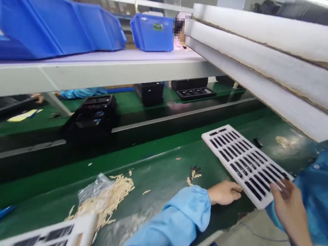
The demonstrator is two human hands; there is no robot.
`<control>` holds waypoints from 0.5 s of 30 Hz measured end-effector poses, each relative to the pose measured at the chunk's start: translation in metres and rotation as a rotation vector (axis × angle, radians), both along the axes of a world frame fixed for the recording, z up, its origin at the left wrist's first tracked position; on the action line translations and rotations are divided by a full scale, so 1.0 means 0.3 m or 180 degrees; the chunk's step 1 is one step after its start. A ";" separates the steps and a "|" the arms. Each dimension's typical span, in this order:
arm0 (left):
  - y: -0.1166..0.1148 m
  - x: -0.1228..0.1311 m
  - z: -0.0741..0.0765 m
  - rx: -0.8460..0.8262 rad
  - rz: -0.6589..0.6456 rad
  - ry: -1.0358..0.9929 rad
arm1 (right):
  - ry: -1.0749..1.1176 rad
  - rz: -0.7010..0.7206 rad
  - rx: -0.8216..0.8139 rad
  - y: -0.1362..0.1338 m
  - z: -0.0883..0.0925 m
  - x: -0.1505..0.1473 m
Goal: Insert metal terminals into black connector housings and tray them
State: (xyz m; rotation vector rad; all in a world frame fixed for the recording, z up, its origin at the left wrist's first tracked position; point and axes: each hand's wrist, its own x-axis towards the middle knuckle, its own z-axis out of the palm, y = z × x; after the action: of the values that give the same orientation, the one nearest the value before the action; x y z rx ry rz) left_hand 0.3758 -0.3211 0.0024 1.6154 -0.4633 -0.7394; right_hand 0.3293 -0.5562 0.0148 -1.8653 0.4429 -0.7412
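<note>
A white foam tray [241, 157] with rows of slots lies on the green bench, and black strips show in many slots. My left hand [224, 193], in a light blue sleeve, is at the tray's near long edge. Its fingers are curled together, and what they hold, if anything, is hidden. Over the tray's near right end is my right hand [290, 206], thumb and fingers drawn together around something small and dark that I cannot make out. A small cluster of black and beige pieces [194, 174] lies left of the tray.
Beige strips [120, 191] are heaped beside a clear plastic bag [94, 187]. Another white tray [85, 228] is at bottom left. Stacked white boards [270, 55] overhang the right; blue bins [156, 32] stand on the shelf. A person's blue garment [324, 183] is close at right.
</note>
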 end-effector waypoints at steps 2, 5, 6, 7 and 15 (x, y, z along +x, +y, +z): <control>0.076 -0.039 0.023 0.0230 -0.0230 -0.0377 | 0.0057 0.0635 0.0165 0.157 0.018 -0.087; 0.222 -0.115 0.084 0.0662 -0.0464 -0.1183 | -0.0077 0.1520 0.0345 0.385 0.049 -0.209; 0.277 -0.144 0.107 0.0740 -0.0442 -0.1314 | -0.0115 0.1709 0.0398 0.444 0.058 -0.235; 0.335 -0.173 0.130 0.0787 -0.0369 -0.1376 | -0.0139 0.1851 0.0475 0.494 0.065 -0.250; 0.845 -0.547 0.205 0.0243 0.2170 -0.0606 | 0.0269 0.3151 0.0815 0.845 0.038 -0.114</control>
State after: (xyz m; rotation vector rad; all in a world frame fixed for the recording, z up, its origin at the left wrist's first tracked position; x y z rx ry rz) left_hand 0.2118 -0.0676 0.0640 1.7729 0.0017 -0.0905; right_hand 0.2952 -0.3026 0.0262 -1.5991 -0.3328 0.0666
